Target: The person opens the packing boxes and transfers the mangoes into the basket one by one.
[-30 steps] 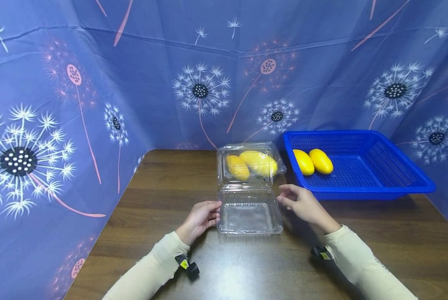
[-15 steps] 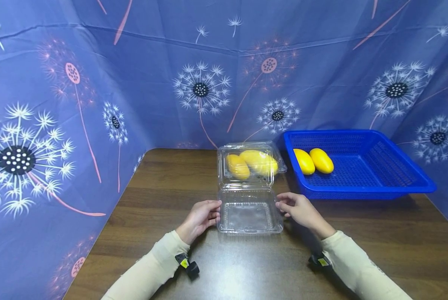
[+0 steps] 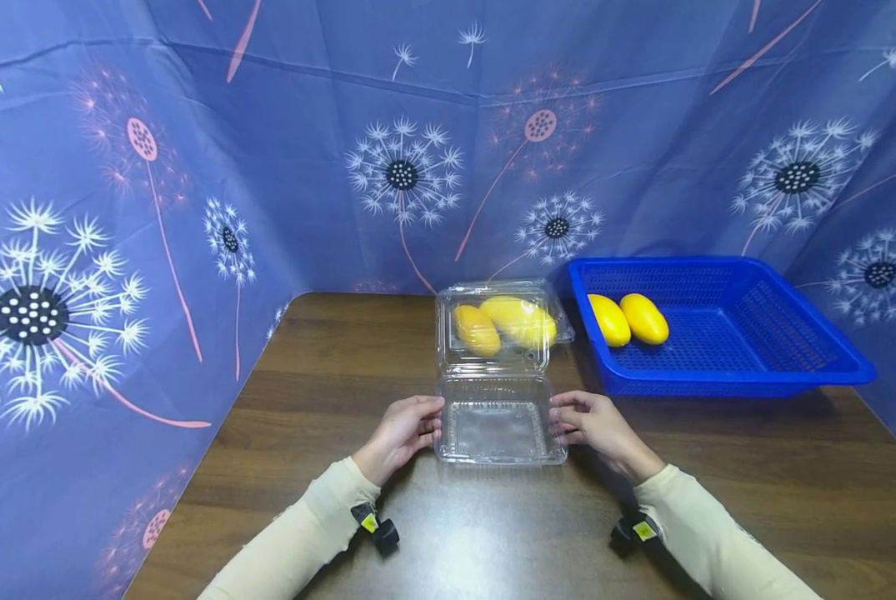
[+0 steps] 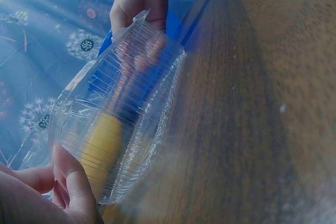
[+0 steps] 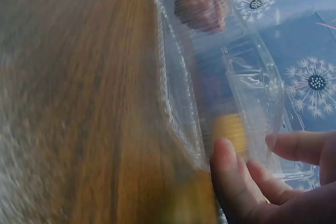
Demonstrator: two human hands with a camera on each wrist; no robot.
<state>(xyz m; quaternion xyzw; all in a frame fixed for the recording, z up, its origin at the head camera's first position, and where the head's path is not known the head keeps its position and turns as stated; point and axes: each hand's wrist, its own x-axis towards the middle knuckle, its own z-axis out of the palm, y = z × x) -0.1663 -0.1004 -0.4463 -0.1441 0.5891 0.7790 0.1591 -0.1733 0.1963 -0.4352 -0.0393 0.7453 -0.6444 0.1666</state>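
A clear plastic clamshell container lies open on the table, its lid raised toward the back. My left hand pinches the left rim of its base; the left wrist view shows the fingertips at that rim. On the opposite side my right hand holds the right rim, with thumb and fingers on either side of the plastic in the right wrist view. Behind the lid, seen through it, are yellow mangoes in another clear container. The base between my hands holds nothing visible.
A blue perforated basket stands at the back right, with two yellow mangoes at its left end. The brown wooden table meets a blue dandelion-patterned cloth behind and at the left.
My right hand has moved left and slightly toward me, from beside the container onto its right rim. My left hand has stayed at the left rim. The view has tilted slightly.
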